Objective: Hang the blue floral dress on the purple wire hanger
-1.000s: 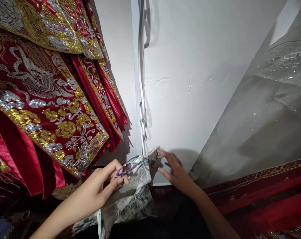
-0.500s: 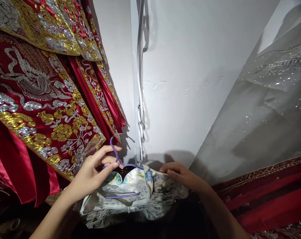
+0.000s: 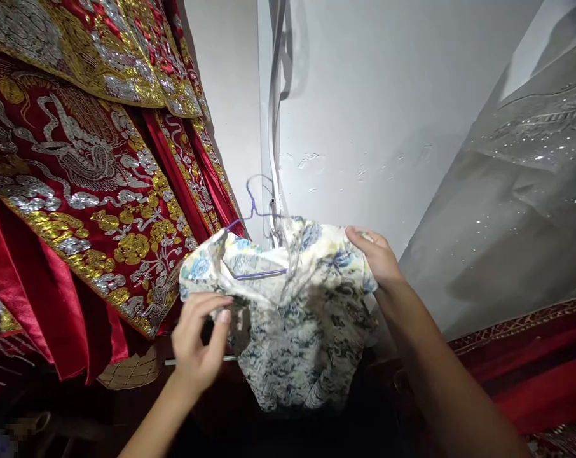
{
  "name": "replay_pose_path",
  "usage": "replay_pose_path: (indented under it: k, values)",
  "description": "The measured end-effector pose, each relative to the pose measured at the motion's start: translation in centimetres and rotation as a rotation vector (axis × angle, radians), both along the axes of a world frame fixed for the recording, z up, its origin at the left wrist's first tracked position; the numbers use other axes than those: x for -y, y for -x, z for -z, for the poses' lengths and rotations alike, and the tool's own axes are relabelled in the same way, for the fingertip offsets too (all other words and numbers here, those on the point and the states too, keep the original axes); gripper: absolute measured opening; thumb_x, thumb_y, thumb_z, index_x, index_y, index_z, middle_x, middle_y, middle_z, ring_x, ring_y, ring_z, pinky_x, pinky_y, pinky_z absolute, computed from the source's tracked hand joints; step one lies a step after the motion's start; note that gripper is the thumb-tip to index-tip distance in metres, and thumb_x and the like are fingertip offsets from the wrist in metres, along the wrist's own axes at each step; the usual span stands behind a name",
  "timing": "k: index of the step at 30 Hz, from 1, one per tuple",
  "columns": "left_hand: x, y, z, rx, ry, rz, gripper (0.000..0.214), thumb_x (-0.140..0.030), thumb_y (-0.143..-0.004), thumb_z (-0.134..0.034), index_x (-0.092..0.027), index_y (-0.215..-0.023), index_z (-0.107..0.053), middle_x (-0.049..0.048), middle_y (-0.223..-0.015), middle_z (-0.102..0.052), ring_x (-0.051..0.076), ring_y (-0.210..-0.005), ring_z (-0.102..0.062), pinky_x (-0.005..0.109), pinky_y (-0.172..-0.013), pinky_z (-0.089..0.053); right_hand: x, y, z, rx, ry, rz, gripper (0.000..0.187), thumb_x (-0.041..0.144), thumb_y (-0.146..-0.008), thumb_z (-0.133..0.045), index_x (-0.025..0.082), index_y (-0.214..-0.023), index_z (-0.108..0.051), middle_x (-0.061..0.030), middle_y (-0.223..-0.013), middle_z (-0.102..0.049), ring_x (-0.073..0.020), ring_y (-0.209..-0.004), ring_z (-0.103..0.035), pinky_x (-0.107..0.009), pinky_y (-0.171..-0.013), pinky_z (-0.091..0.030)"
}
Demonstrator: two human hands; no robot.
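Note:
A floral garment (image 3: 307, 318), white and blue with a crinkled lower part, hangs on a thin purple hanger (image 3: 254, 210) in front of me. The hanger's hook stands up above the neckline, and its lower bar shows through the neck opening. At the garment's right shoulder, my right hand (image 3: 376, 254) pinches the fabric between thumb and fingers. My left hand (image 3: 199, 340) is just below the left sleeve, thumb and fingers a little apart. Nothing shows between them.
Red robes (image 3: 102, 191) with gold and silver embroidery hang at the left. A white wall (image 3: 355, 121) with a metal strip (image 3: 274, 114) is ahead. Sparkling sheer fabric (image 3: 517, 203) hangs at the right, with red fabric (image 3: 536, 381) below it. A woven basket (image 3: 133, 372) sits low left.
The garment and hanger have risen and now face me spread out. My left hand has let go of the hanger and dropped lower; my right hand has moved up with the shoulder.

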State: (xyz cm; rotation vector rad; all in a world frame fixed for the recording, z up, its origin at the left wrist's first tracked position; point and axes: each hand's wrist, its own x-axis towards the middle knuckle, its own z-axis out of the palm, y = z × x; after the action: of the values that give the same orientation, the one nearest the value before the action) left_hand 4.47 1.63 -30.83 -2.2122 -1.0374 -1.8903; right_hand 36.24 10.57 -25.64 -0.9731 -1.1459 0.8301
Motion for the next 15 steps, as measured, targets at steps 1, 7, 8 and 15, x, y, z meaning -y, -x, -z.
replay_pose_path:
  k: [1, 7, 8, 15]
  values:
    - [0.0, -0.6, 0.8, -0.040, 0.094, 0.023, 0.028, -0.014, -0.090, -0.059, -0.024, -0.116, -0.063, 0.0048, -0.097, -0.066, 0.022, -0.096, -0.062, 0.037, -0.086, -0.051, -0.4, 0.1, -0.5, -0.041, -0.005, -0.020, 0.041, 0.058, -0.069, -0.078, 0.021, -0.083, -0.067, -0.0042, -0.071, -0.070, -0.0247, -0.069, -0.070, -0.032, -0.059, -0.055]
    - [-1.7, -4.6, 3.6, -0.171, 0.695, 0.212, 0.050, -0.033, -0.098, -0.048, -0.029, -0.148, -0.040, 0.0062, -0.104, -0.066, 0.021, -0.095, -0.063, 0.035, -0.087, -0.049, -1.2, 0.7, -0.7, -0.205, -0.017, -0.069, 0.038, 0.056, -0.070, -0.077, 0.021, -0.081, -0.065, -0.0049, -0.076, -0.071, -0.0275, -0.082, -0.072, -0.035, -0.068, -0.058]
    - [-2.1, -5.1, 3.9, -0.175, 0.714, 0.230, 0.049, -0.035, -0.098, -0.049, -0.029, -0.146, -0.041, 0.0073, -0.109, -0.066, 0.022, -0.098, -0.063, 0.036, -0.088, -0.048, -1.1, 0.6, -0.3, -0.213, -0.015, -0.051, 0.039, 0.056, -0.070, -0.077, 0.021, -0.079, -0.064, -0.0051, -0.075, -0.071, -0.0280, -0.083, -0.072, -0.036, -0.068, -0.058]
    - [-2.4, -6.9, 5.5, -0.137, 0.705, 0.284, 0.025, -0.038, -0.099, -0.046, -0.023, -0.112, -0.062, 0.0063, -0.089, -0.066, 0.023, -0.085, -0.063, 0.031, -0.076, -0.045, 0.9, -1.4, 3.7, -0.233, 0.099, -0.032, 0.039, 0.058, -0.077, -0.072, 0.021, -0.085, -0.065, -0.0065, -0.079, -0.072, -0.0301, -0.086, -0.073, -0.038, -0.069, -0.059]
